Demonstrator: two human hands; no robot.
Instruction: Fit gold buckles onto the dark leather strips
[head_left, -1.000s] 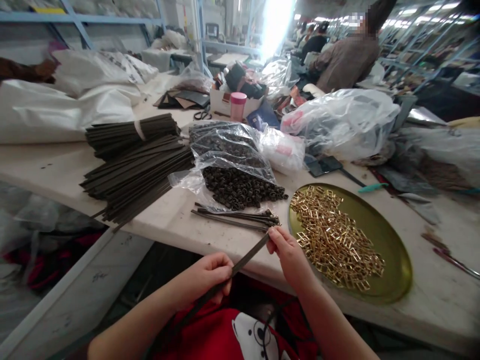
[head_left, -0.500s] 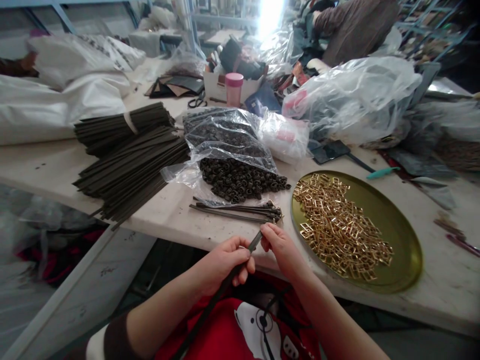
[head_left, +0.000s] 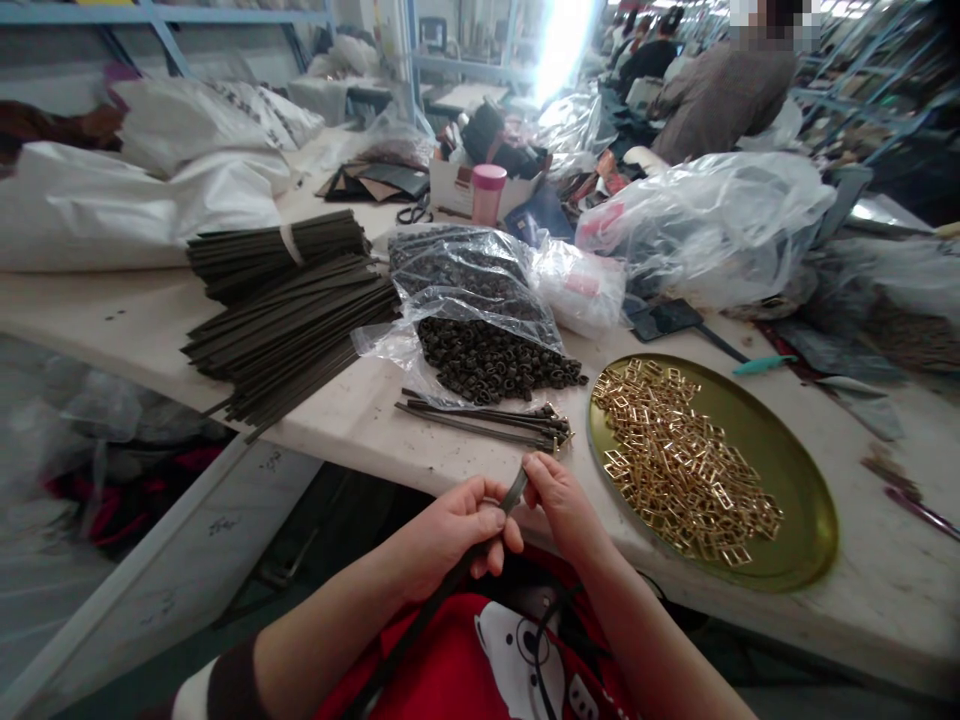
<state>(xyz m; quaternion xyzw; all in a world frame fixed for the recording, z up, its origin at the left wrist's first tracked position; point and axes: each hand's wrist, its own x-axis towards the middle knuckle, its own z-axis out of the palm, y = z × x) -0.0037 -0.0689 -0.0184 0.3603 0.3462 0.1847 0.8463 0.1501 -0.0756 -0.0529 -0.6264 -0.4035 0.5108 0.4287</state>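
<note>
A dark strap (head_left: 442, 590) runs from my lap up through my left hand (head_left: 469, 520), whose thumb and fingers pinch it close to its upper end. My right hand (head_left: 559, 500) is closed at the tip of the same strap, fingers pressed together on it. Just beyond my hands, a few finished-looking straps (head_left: 480, 422) with gold buckles at their right ends lie on the table. Behind them, small black loops (head_left: 495, 365) spill from a clear plastic bag (head_left: 472, 265). To the right, gold buckles (head_left: 682, 460) are heaped on a round gold tray (head_left: 814, 500).
Bundled dark strips (head_left: 292, 320) lie at the left of the table (head_left: 360, 440). Farther back are a pink-lidded jar (head_left: 487, 195), a white box (head_left: 450, 190) of scraps, a plastic bag (head_left: 712, 220) and a teal-handled tool (head_left: 765, 366). Another person (head_left: 727, 85) is in the background.
My view has tilted up and shifted slightly left, so the scene sits lower and further right. Both hands keep their hold on the strap, its end now bent a little more upright.
</note>
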